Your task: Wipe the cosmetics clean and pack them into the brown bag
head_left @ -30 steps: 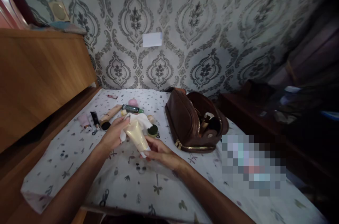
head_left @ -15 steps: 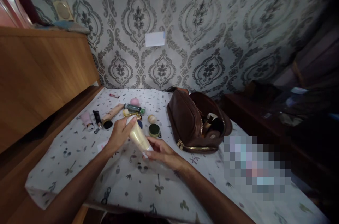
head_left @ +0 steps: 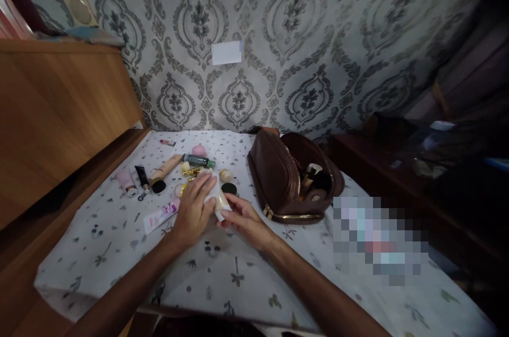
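My right hand [head_left: 248, 223] grips the lower end of a pale yellow squeeze tube [head_left: 221, 201], which is tilted above the table. My left hand [head_left: 196, 207] is closed over the tube's upper part, its fingers covering most of it. Something white shows under those fingers; I cannot tell whether it is a wipe or the tube's cap. Just beyond the hands lie a dark round jar lid [head_left: 229, 189], a small cream-coloured item [head_left: 226, 175] and a gold tube [head_left: 193, 171]. To the left of my left hand is a white tube with a purple and pink print [head_left: 161, 216].
An open brown toiletry bag [head_left: 274, 172] with brushes inside stands on the right. Left of centre lie a green-capped bottle [head_left: 199, 161], a beige tube [head_left: 167, 168], a black tube [head_left: 142, 178] and a pink tube [head_left: 126, 182]. A wooden cabinet [head_left: 63, 119] borders the left side.
My left hand has moved from the tube's top down over its body, hiding more of it. The printed white tube has come into fuller view. The camera view has shifted slightly.
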Demonstrator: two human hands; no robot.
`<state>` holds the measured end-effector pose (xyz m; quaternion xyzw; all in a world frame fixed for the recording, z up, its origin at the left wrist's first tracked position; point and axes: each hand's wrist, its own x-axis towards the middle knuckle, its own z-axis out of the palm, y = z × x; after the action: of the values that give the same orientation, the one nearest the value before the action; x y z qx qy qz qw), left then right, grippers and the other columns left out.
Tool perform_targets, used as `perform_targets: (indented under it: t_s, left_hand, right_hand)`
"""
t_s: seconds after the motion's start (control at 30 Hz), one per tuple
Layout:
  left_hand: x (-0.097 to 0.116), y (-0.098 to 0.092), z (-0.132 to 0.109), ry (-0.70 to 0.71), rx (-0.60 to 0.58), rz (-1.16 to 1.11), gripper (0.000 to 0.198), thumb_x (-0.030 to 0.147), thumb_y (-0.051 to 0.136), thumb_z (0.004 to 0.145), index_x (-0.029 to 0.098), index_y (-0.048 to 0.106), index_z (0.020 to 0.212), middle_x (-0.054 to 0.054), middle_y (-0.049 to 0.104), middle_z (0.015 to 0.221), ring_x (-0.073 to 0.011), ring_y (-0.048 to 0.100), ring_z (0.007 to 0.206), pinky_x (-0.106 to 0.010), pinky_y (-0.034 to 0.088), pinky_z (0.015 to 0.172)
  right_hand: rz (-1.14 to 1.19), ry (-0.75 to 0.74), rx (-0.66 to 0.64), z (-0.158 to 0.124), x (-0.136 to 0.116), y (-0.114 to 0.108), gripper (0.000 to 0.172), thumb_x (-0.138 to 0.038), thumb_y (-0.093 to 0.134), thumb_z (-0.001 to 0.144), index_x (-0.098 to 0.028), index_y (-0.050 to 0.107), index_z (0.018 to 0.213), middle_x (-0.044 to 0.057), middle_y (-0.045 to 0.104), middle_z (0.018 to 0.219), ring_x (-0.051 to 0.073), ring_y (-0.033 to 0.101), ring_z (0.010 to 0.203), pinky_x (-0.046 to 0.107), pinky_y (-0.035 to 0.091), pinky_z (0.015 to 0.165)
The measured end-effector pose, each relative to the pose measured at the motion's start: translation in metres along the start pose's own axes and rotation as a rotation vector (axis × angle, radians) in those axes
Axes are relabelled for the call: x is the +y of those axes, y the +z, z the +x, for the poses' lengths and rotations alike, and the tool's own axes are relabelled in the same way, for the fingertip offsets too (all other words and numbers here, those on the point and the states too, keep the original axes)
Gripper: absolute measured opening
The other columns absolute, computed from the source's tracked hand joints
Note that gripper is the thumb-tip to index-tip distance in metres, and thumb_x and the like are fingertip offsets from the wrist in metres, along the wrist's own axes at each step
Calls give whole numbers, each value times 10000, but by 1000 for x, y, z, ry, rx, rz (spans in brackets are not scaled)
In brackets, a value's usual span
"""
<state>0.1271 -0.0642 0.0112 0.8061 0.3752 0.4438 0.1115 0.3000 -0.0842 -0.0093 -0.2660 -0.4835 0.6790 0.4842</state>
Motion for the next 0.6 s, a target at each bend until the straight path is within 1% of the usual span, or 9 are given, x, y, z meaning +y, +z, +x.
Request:
perform_targets:
  t_s: [0.07, 0.13, 0.17, 0.23, 0.3, 0.33, 0.43, 0.5, 0.6]
  left_hand:
    - [6, 5, -8, 92, -81, 0, 431, 239, 471, 955, 299, 545, 1375, -67, 559, 1435, -291, 420, 1402, -498, 150, 1213]
    - [8, 6, -9, 174, -143, 6, 402, 240, 497, 936, 344, 593, 1312, -39, 627, 1358, -310, 468, 1363, -528, 62, 1220]
    - [8, 5, -7, 199, -159, 13, 355, 253, 510, 924, 351, 638, 1240, -34, 670, 1286, -320, 507, 1321, -543, 55, 1215]
    - [4, 1, 0, 207, -173, 34, 234, 278, 529, 899, 328, 701, 1049, -35, 724, 1104, -326, 577, 1207, -565, 115, 1193]
    - [-2, -4, 11, 183, -165, 62, 165, 293, 528, 890, 282, 693, 880, -44, 712, 923, -309, 615, 1062, -565, 209, 1147]
    - [-5, -7, 17, 170, -161, 77, 178, 297, 515, 894, 261, 672, 819, -49, 688, 855, -296, 614, 993, -555, 259, 1112]
    - [-15, -14, 30, 62, -101, 62, 251, 338, 492, 895, 235, 601, 695, -48, 609, 724, -248, 576, 806, -446, 400, 941]
    - [-20, -17, 34, -43, -36, 26, 305, 389, 493, 886, 236, 548, 629, -29, 552, 650, -217, 535, 700, -357, 419, 795]
    - [-26, -16, 36, -157, 61, -7, 407, 450, 458, 900, 239, 461, 552, 2, 458, 549, -181, 445, 574, -306, 356, 644]
  right_hand:
    - [-7, -35, 23, -1, -1, 0, 334, -358, 756, 760, -184, 666, 1031, -3, 605, 856, 116, 550, 690, 233, 424, 611]
    - [-63, -58, 38, -1, -1, -1, 260, -293, 760, 719, -182, 679, 940, -12, 590, 839, 118, 515, 699, 235, 426, 620]
    - [-101, -57, 37, -1, -1, -1, 247, -266, 763, 695, -181, 683, 912, -13, 587, 845, 122, 506, 712, 233, 425, 619]
    - [-169, -28, 5, -1, -2, 0, 281, -243, 769, 669, -179, 693, 931, -9, 594, 874, 131, 502, 743, 226, 417, 610]
    - [-205, 2, -30, -2, -4, 2, 334, -262, 769, 686, -176, 704, 1002, -6, 595, 868, 128, 492, 738, 219, 403, 600]
    - [-216, 11, -40, -2, -5, 2, 352, -278, 767, 702, -174, 707, 1033, -6, 594, 855, 123, 486, 728, 215, 395, 596]
    - [-221, 15, -34, -4, -6, 3, 419, -321, 777, 719, -180, 707, 1107, -6, 605, 848, 110, 487, 706, 207, 390, 587]
    - [-213, 17, -26, -4, -4, 2, 477, -342, 789, 719, -196, 693, 1163, -2, 627, 866, 112, 513, 706, 210, 411, 588]
    - [-173, 11, 11, -2, 2, 0, 518, -373, 795, 731, -203, 675, 1206, 11, 653, 875, 115, 554, 683, 230, 453, 594]
